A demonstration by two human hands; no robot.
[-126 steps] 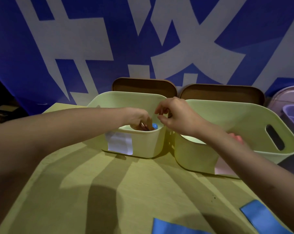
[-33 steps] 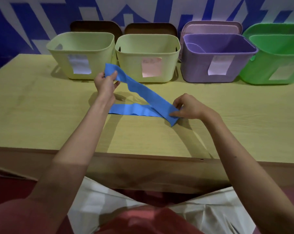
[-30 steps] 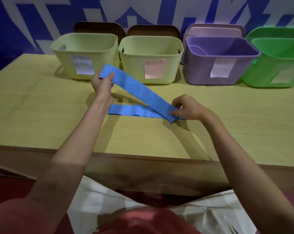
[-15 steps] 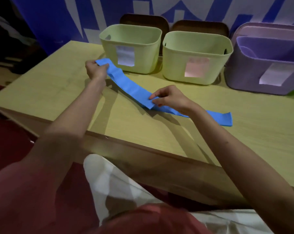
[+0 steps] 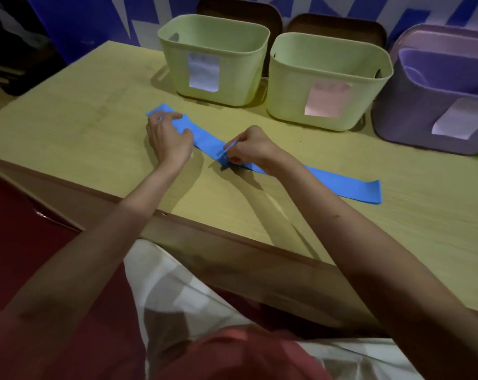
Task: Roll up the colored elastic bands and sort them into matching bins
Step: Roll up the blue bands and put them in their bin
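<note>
blue band (image 5: pixel 342 185) flat on table (image 5: pixel 95 105) | left hand (image 5: pixel 167 138) presses end | right hand (image 5: pixel 252 149) pinches middle

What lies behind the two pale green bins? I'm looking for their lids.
Two dark brown rounded panels stand against the blue wall behind the pale green plastic bins. Only their top edges show; the rest is covered.

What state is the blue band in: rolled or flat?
Flat, not rolled. The blue band lies stretched along the table; left hand presses one end, right hand pinches its middle.
</note>
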